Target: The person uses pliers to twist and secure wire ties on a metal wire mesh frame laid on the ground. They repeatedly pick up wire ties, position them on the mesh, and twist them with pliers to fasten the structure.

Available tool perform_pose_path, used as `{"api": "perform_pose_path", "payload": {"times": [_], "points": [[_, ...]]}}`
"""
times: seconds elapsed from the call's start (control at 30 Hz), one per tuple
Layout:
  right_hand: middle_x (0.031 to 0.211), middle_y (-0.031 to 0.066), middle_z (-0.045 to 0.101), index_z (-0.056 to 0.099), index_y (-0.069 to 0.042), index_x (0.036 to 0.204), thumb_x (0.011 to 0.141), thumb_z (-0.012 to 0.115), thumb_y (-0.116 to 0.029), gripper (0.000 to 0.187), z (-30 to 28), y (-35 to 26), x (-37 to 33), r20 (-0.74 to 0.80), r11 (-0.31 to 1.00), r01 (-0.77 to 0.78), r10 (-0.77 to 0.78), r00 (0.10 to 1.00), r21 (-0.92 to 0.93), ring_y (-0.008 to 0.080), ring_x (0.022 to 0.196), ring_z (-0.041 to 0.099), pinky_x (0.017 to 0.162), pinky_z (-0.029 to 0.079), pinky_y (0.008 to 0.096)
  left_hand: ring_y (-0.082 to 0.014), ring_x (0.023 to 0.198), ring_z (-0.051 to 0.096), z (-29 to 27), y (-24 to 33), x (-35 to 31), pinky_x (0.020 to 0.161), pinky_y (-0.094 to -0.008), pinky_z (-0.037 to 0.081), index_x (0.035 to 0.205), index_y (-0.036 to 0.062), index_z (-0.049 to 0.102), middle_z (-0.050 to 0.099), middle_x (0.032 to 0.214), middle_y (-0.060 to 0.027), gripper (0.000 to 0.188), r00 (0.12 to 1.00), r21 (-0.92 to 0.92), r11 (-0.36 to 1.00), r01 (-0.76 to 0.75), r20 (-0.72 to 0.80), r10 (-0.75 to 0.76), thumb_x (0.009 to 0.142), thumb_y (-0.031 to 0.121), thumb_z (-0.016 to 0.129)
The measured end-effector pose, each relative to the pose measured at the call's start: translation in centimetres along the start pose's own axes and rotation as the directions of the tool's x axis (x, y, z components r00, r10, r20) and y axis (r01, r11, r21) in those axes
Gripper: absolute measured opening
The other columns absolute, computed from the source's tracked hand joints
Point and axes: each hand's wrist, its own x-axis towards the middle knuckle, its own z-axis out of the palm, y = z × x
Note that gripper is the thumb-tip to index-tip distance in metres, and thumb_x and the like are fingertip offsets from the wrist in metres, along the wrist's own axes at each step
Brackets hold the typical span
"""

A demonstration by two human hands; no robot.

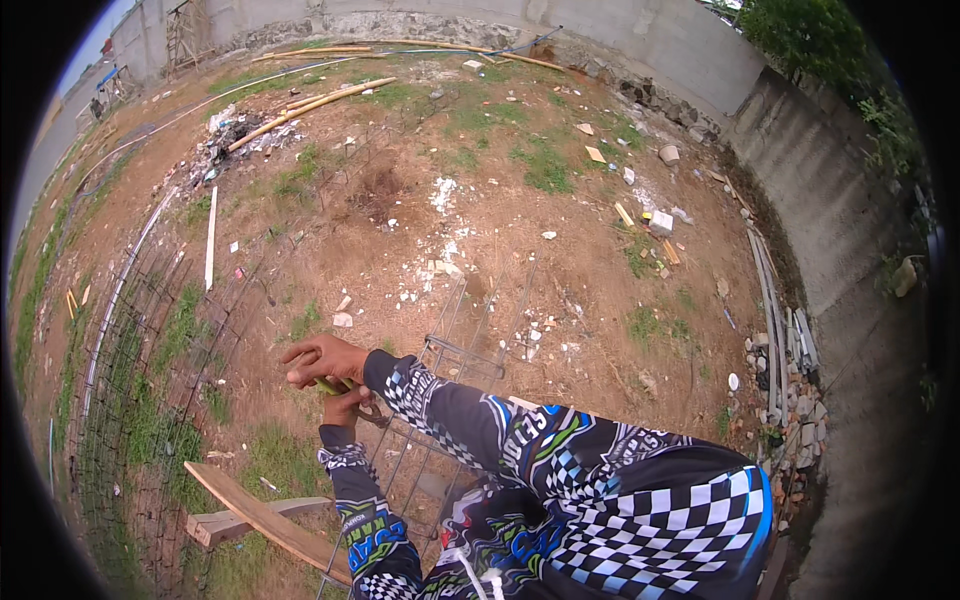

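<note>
My two hands are close together left of centre, over a long cage of thin steel bars [463,350]. My left hand [347,405] is closed around a small yellow-green thing [328,385], mostly hidden by the fingers, so I cannot make out its kind. Just above it, my right hand [328,358] has bent fingers, the thumb side turned down toward the same thing. Whatever lies between those right fingers is hidden. The bar cage runs beneath my right forearm and past my left sleeve.
A wooden plank [262,515] lies across a timber block [225,525] at the lower left. Steel mesh [130,400] stretches along the left. Bamboo poles [310,112] lie farther off. Rubble [803,420] and pipes [772,320] line the concrete wall [830,220] on the right.
</note>
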Motion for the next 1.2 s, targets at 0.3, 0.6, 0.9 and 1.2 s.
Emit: {"api": "perform_pose_path", "payload": {"times": [0.3,0.6,0.9,1.2], "points": [[0.070,0.0063,0.055,0.060,-0.004,0.091,0.085,0.074,-0.040,0.039,5.5,2.7,-2.1,-0.713,0.935,-0.075,-0.210,0.669,-0.346,0.0188,0.067,0.057,0.067,0.048,0.0358,-0.0191,0.116,0.057,5.7,-5.0,1.5,0.098,-0.0356,0.047,0.137,0.0040,0.051,0.061,0.122,-0.0056,0.071,0.532,0.836,0.511,-0.198,-0.346,0.773,0.077,0.023,0.083],[0.059,0.0052,0.056,0.069,-0.001,0.070,0.081,0.078,-0.050,0.051,3.2,2.5,0.2,-0.183,0.856,0.057,-0.174,0.968,-0.513,0.0144,0.059,0.055,0.060,0.046,0.0345,-0.0198,0.120,0.053,-1.9,-2.5,-0.4,0.099,-0.0361,0.046,0.140,0.0027,0.046,0.053,0.135,-0.0058,0.076,0.979,0.081,0.996,-0.048,-0.194,0.063,0.076,0.018,0.083],[0.070,-0.0012,0.048,0.059,-0.005,0.091,0.085,0.072,-0.045,0.043,2.7,2.4,-1.1,-0.592,0.995,0.064,-0.096,0.800,-0.075,0.0154,0.060,0.047,0.056,0.040,0.0339,-0.0239,0.142,0.039,5.6,1.2,-4.7,0.115,-0.0343,0.032,0.151,0.0017,0.034,0.040,0.154,-0.0141,0.059,0.955,0.081,0.987,-0.136,-0.254,0.153,0.097,0.007,0.055],[0.052,-0.0024,0.036,0.049,-0.009,0.083,0.097,0.056,-0.036,0.031,-6.8,-0.5,-3.7,-0.572,0.826,0.197,0.174,0.802,0.527,0.0118,0.043,0.033,0.047,0.032,0.0313,-0.0297,0.139,0.044,5.1,5.0,-7.4,0.110,-0.0415,0.037,0.150,0.0079,0.040,0.045,0.151,-0.0143,0.058,0.919,0.270,0.932,-0.240,-0.246,0.308,0.094,0.014,0.056]]}}
